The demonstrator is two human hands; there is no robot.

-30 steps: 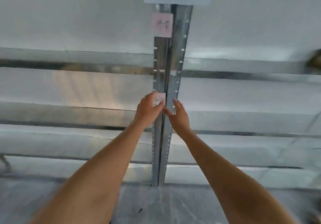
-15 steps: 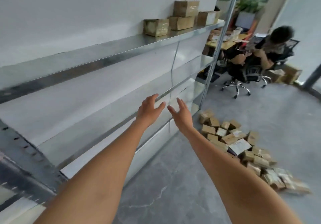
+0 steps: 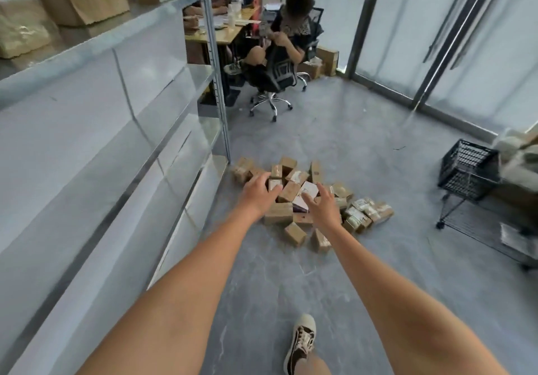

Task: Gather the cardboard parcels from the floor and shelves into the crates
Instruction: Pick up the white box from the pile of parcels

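A heap of several small cardboard parcels [image 3: 294, 230] lies on the grey floor ahead, just past the end of the metal shelving. More cardboard parcels [image 3: 87, 5] sit on the top shelf at the upper left. A black plastic crate [image 3: 468, 168] stands on a wire cart at the right. My left hand [image 3: 259, 192] and my right hand [image 3: 323, 207] are stretched out in front of me, fingers spread and relaxed, holding nothing. They hang in the air in line with the heap, well short of it.
Long metal shelving [image 3: 163, 142] runs along the left wall. A person sits on a wheeled office chair [image 3: 276, 83] at a desk beyond the shelving. Glass partitions [image 3: 436, 25] close off the back right. My shoe [image 3: 301, 342] is on the floor below.
My view has swung right, from the shelf upright to the floor and the heap of parcels. Both hands stay stretched out and empty.
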